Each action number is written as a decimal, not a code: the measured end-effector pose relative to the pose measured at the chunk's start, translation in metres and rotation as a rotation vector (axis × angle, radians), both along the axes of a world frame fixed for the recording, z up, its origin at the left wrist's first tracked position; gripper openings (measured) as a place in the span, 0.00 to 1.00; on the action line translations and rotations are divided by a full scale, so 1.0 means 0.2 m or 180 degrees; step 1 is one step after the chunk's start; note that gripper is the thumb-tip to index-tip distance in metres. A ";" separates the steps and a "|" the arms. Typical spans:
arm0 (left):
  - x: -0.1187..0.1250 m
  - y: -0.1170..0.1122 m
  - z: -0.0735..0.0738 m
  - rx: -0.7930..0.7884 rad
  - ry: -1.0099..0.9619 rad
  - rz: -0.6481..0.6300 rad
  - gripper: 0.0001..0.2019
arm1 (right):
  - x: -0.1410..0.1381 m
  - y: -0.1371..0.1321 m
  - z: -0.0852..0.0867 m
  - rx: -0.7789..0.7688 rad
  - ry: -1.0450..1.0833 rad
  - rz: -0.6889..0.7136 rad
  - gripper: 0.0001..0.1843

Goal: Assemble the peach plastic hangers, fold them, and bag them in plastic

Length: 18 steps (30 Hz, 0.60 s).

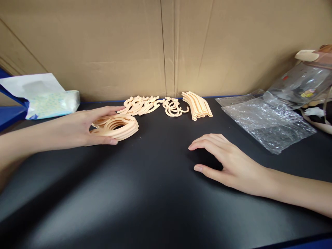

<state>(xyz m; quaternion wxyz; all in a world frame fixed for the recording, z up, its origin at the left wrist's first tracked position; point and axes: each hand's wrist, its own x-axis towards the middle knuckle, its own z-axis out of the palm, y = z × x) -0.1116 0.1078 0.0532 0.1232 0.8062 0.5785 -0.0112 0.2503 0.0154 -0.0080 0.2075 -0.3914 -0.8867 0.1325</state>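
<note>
My left hand [85,128] grips a stack of peach-coloured curved plastic pieces [119,127] between thumb and fingers, resting it on the black table [145,193]. My right hand [228,162] rests on the table to the right, fingers spread and slightly curled, holding nothing. Behind, near the cardboard wall, lie loose peach hook-shaped pieces [141,104], a small cluster of curled hooks [173,107] and a neat bundle of curved strips [197,105].
A cardboard wall [166,45] closes the back. A tissue pack [52,103] lies at back left beside a blue edge. Clear plastic bags [267,121] and a bagged item [303,83] sit at right.
</note>
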 end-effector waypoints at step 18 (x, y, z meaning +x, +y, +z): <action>-0.01 0.00 -0.02 0.0119 -0.0154 0.0121 0.55 | 0.00 0.00 0.00 0.0029 0.0024 0.0019 0.14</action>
